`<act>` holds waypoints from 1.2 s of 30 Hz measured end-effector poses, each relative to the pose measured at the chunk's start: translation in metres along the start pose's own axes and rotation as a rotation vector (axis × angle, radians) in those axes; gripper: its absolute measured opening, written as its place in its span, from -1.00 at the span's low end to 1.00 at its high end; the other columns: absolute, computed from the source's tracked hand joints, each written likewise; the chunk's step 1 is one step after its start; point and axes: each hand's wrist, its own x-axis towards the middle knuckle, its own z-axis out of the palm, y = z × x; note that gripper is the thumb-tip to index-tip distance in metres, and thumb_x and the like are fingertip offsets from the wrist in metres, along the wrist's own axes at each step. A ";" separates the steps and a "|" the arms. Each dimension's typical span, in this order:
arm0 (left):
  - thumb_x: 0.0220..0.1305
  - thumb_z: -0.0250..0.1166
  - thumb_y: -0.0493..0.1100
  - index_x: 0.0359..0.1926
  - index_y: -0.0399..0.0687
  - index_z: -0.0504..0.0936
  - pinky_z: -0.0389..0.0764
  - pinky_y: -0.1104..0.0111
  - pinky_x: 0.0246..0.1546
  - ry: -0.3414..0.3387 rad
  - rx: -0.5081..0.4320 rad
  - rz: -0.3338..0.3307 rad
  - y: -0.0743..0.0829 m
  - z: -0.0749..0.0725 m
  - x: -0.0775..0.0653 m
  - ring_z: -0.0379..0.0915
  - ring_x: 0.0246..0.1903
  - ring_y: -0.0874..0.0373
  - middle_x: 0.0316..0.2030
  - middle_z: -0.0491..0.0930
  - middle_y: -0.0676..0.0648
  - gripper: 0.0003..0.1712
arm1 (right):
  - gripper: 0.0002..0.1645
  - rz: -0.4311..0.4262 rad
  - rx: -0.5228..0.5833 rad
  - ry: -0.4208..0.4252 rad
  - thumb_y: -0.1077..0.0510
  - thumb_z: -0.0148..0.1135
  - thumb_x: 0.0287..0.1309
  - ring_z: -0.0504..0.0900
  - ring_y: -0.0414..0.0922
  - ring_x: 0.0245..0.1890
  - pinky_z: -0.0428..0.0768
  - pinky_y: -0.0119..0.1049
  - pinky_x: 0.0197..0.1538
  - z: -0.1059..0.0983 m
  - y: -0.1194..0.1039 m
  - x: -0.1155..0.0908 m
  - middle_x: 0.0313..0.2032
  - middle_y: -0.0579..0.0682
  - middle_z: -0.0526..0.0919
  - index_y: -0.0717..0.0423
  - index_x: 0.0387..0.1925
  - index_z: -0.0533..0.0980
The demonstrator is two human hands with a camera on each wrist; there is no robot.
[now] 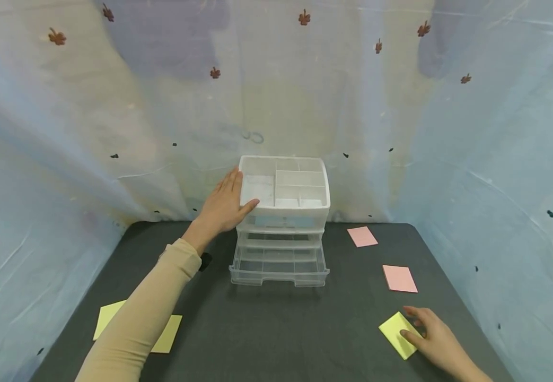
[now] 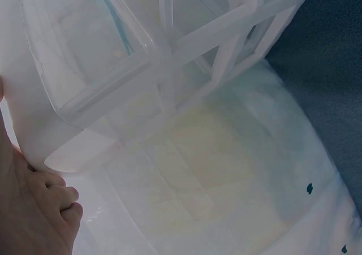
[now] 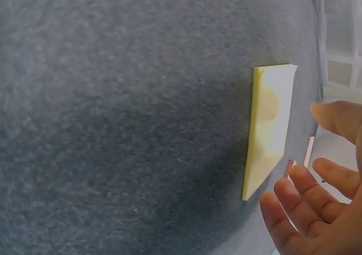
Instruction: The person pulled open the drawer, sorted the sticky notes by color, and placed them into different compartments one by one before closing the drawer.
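Observation:
A white plastic drawer organizer [image 1: 326, 212] stands at the back of the table, its clear lower drawer [image 1: 278, 277] pulled out toward me. My left hand [image 1: 224, 204] rests against its left side, fingers straight along the wall and thumb over the top front edge. In the left wrist view, that hand [image 2: 39, 210] touches the white side of the organizer. My right hand [image 1: 436, 339] hovers over a yellow sticky note pad [image 1: 394, 333] at the front right, fingers loosely bent. In the right wrist view, thumb and fingers are spread apart beside the pad [image 3: 270, 119], gripping nothing.
Two pink sticky note pads [image 1: 400, 279] [image 1: 362, 236] lie to the right of the organizer. At the front left, paler yellow notes [image 1: 167, 334] are partly hidden under my left sleeve [image 1: 147, 313]. A patterned curtain [image 1: 276, 106] hangs behind and around the dark table [image 1: 276, 334].

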 end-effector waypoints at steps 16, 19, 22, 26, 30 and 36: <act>0.58 -0.17 0.42 0.65 -0.31 -0.32 -0.16 0.00 0.62 0.000 0.011 -0.001 0.004 -0.002 0.000 -0.40 0.64 -0.17 0.66 -0.41 -0.26 0.10 | -0.21 0.026 -0.043 -0.102 -0.07 0.65 0.00 0.60 -0.08 -0.18 0.64 -0.19 -0.22 0.003 0.003 0.002 -0.07 0.06 0.62 0.33 0.16 0.61; 0.59 -0.16 0.41 0.65 -0.32 -0.31 -0.15 -0.01 0.62 0.003 0.011 0.001 0.004 -0.002 -0.001 -0.37 0.64 -0.18 0.65 -0.40 -0.27 0.10 | -0.17 0.050 -0.039 -0.145 -0.09 0.65 0.00 0.59 -0.09 -0.16 0.63 -0.19 -0.21 0.002 0.004 0.004 -0.05 0.09 0.60 0.34 0.19 0.59; 0.58 -0.16 0.42 0.65 -0.32 -0.30 -0.13 0.00 0.62 0.003 0.010 -0.001 0.005 -0.002 -0.002 -0.37 0.64 -0.17 0.66 -0.40 -0.26 0.10 | -0.15 0.054 -0.039 -0.158 -0.09 0.66 -0.02 0.57 -0.09 -0.16 0.63 -0.19 -0.21 0.002 0.005 0.004 -0.04 0.11 0.59 0.35 0.19 0.59; 0.58 -0.19 0.43 0.65 -0.31 -0.32 -0.15 0.00 0.62 0.001 0.013 -0.004 0.004 -0.001 -0.001 -0.39 0.64 -0.16 0.66 -0.42 -0.25 0.11 | -0.13 0.061 -0.049 -0.172 -0.10 0.65 -0.01 0.57 -0.08 -0.15 0.63 -0.15 -0.19 0.003 0.006 0.005 -0.02 0.12 0.58 0.36 0.20 0.58; 0.57 -0.20 0.44 0.65 -0.31 -0.31 -0.16 -0.01 0.62 0.003 0.012 -0.003 0.003 0.000 -0.002 -0.39 0.64 -0.17 0.66 -0.42 -0.25 0.11 | -0.12 0.080 -0.046 -0.187 -0.12 0.65 0.00 0.58 -0.06 -0.14 0.63 -0.11 -0.17 0.003 0.006 0.007 -0.02 0.14 0.57 0.37 0.21 0.57; 0.58 -0.19 0.44 0.65 -0.30 -0.33 -0.17 -0.01 0.62 0.002 0.010 -0.004 0.002 0.000 -0.001 -0.39 0.64 -0.18 0.66 -0.43 -0.25 0.11 | -0.14 0.098 -0.025 -0.199 -0.10 0.65 -0.01 0.57 -0.07 -0.18 0.62 -0.13 -0.20 0.004 0.008 0.010 -0.06 0.14 0.57 0.38 0.18 0.58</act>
